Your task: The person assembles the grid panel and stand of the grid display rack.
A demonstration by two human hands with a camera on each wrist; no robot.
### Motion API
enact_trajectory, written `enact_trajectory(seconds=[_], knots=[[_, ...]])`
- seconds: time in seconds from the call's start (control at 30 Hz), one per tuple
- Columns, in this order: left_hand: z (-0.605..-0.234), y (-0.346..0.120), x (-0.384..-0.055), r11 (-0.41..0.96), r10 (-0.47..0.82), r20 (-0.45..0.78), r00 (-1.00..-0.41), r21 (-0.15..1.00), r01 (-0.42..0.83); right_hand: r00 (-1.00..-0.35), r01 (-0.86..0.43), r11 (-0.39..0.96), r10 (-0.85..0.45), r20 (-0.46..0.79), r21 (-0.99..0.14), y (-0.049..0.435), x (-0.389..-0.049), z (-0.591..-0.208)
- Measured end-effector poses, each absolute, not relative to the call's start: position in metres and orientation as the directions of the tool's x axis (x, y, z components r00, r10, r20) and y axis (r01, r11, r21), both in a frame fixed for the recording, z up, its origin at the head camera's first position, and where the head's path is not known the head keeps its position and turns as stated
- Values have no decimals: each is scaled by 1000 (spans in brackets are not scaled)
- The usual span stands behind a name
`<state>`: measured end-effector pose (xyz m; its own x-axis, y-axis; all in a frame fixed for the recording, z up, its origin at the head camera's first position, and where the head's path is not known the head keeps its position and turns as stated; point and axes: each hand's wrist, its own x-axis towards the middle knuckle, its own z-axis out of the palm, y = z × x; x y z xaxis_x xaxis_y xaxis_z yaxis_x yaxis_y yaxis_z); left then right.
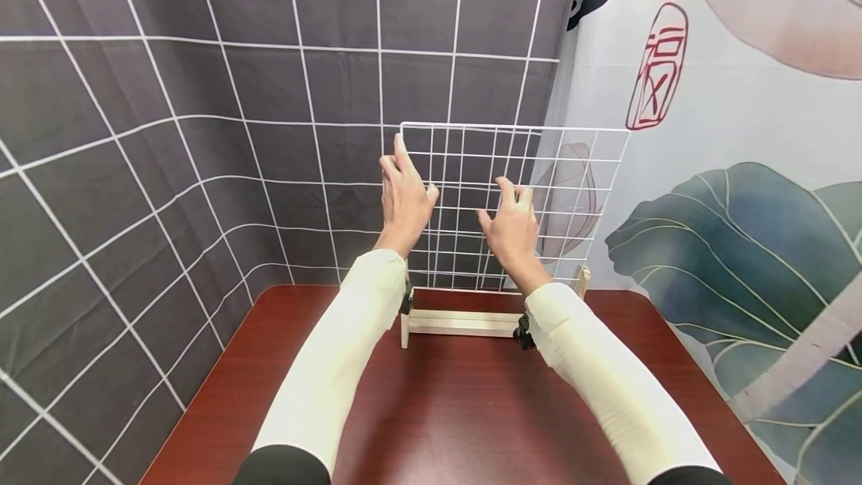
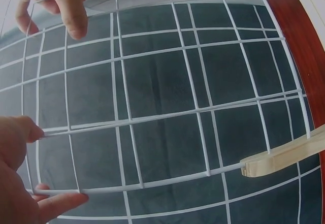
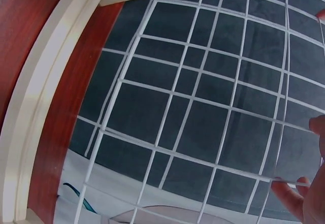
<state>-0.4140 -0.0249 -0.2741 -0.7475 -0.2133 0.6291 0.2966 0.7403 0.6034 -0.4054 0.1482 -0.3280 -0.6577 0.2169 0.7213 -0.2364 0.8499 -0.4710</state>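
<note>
A white wire grid panel stands upright, tilted slightly, over a pale wooden stand. My left hand grips its left edge; in the left wrist view the thumb lies against one cross wire and fingers wrap the outer wire. Nearer the panel's middle, my right hand holds the wires, with fingers hooked through the mesh. One wooden upright meets the panel's side wire low down in the left wrist view. My right forearm partly covers the stand's right end in the head view.
The stand rests on a reddish-brown table near its back edge. Behind and left hangs a dark grey curtain with white grid lines, which overlap the panel's wires visually. A white curtain with painted leaves hangs at the right.
</note>
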Motion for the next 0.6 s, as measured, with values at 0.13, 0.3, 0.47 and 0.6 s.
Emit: enact_trajectory(seconds=[0.13,0.3,0.47,0.6], knots=[[-275,-23,-416,742,-214,642,-736,597,306,-668,-247,863,177,723,-440,155,-404,-328],[-275,-23,-417,737,-222,648,-728,600,310,-649,-271,887,118,752,-374,168,-396,-325],[-275,-22,-417,726,-229,661,-715,605,327,-535,-332,890,96,839,-313,187,-392,-319],[-275,-23,-417,722,-227,660,-716,608,331,-400,-379,872,147,905,-310,205,-392,-310]])
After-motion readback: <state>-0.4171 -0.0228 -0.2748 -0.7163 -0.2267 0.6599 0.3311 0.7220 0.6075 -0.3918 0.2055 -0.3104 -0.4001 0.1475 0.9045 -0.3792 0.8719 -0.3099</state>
